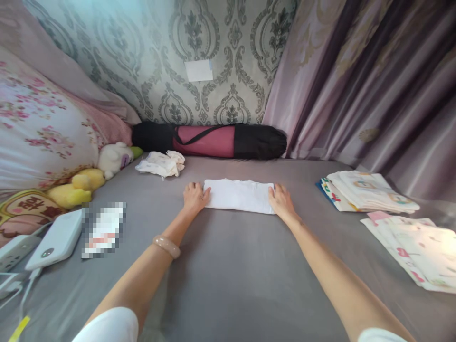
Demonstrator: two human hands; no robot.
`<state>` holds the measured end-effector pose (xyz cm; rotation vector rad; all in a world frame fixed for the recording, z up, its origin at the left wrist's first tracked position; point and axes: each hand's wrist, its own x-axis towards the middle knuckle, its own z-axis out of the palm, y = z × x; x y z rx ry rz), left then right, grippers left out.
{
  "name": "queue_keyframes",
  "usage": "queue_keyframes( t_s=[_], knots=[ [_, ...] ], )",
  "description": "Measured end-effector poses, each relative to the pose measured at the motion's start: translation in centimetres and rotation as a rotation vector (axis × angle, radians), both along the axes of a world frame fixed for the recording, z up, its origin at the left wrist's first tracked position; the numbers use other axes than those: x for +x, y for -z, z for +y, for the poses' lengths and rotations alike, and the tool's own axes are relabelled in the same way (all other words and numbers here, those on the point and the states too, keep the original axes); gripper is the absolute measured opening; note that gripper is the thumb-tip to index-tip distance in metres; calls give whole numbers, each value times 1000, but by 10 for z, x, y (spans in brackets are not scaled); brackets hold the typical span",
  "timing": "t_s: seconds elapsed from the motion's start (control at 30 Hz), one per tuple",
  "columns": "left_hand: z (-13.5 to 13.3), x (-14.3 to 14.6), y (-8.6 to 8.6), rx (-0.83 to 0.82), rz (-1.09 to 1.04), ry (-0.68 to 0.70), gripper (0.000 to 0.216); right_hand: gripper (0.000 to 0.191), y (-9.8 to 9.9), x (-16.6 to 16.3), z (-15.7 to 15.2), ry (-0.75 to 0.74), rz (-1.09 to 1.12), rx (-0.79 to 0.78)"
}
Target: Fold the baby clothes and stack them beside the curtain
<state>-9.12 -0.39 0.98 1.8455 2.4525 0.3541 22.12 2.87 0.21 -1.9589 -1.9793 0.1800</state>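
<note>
A white folded cloth (238, 195) lies as a long, flat strip on the grey bed sheet (245, 266). At its left end is my left hand (195, 197), closed on the edge with the thumb along the cloth. My right hand (282, 202) grips the opposite end in the same way, its thumb on the cloth's corner. Some of the fingertips are hidden at the cloth's edges. A pale bangle (166, 246) circles my left wrist.
Behind the cloth lies a black and maroon long bag (203, 141), with a crumpled cloth (162, 164) in front of it. Folded printed cloths (370, 190) and another stack (416, 251) sit at right. Plush toys (76, 187) and a white power bank (55, 240) are at left.
</note>
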Motion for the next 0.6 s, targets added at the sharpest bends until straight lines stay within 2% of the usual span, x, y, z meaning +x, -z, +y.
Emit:
queue_keyframes(
  t_s=[0.1, 0.3, 0.37, 0.5, 0.6],
  knots=[
    [-4, -2, -4, -37, -57, -74, 54, 49, -9, 5, -12, 149, -66, -39],
    [-1, 10, -4, -102, -153, -140, 46, 48, -14, -15, -19, 137, 21, -145],
    [1, 15, -4, -92, -191, -113, 40, 44, -14, -22, -14, 155, 135, -146],
    [2, 17, -11, -53, -299, -3, 30, 29, -17, -28, -5, 209, 609, -164],
    [-2, 14, -21, 13, -391, -37, 27, 18, -22, -23, -6, 209, 810, -182]
  ],
)
